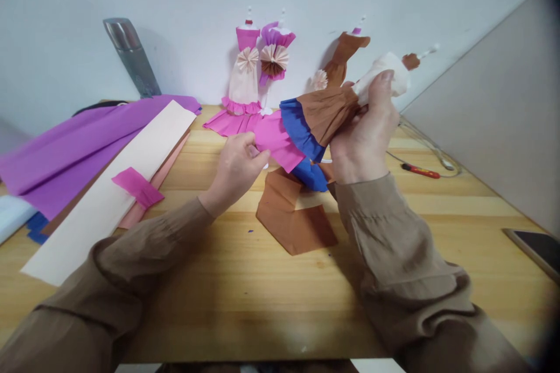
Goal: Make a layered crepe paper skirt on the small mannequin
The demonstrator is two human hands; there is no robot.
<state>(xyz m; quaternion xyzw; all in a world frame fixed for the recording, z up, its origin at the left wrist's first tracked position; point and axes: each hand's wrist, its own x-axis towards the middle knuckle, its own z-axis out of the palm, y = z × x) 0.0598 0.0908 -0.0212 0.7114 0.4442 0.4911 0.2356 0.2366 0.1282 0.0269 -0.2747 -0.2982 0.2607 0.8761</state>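
A paper doll with a cream bodice and a pleated brown skirt edged in blue (321, 113) is held above the light wooden table (262, 297), tilted so that its top points up and to the right. It is gripped by the right hand (365, 134), whose fingers are closed around the cream bodice with the thumb pressed along it. A pleated bright pink crepe paper piece (277, 143) is set against the lower left of the skirt, touching the blue edge. This piece is pinched by the left hand (238, 166) between the thumb and curled fingers.

Directly beneath, a folded brown paper sheet (293, 218) is laid on the table. Two pink paper dress figures (245, 84) are stood side by side against the white wall, and a brown paper dress figure (345, 49) is partly hidden behind the held doll. To the left are spread a large purple crepe sheet (74, 151), a long cream paper strip (105, 198) and a small pink pleated scrap (137, 186). A steel flask (129, 55) is seen behind them. A red-handled tool (420, 171) and a dark phone (536, 247) are laid at the right.
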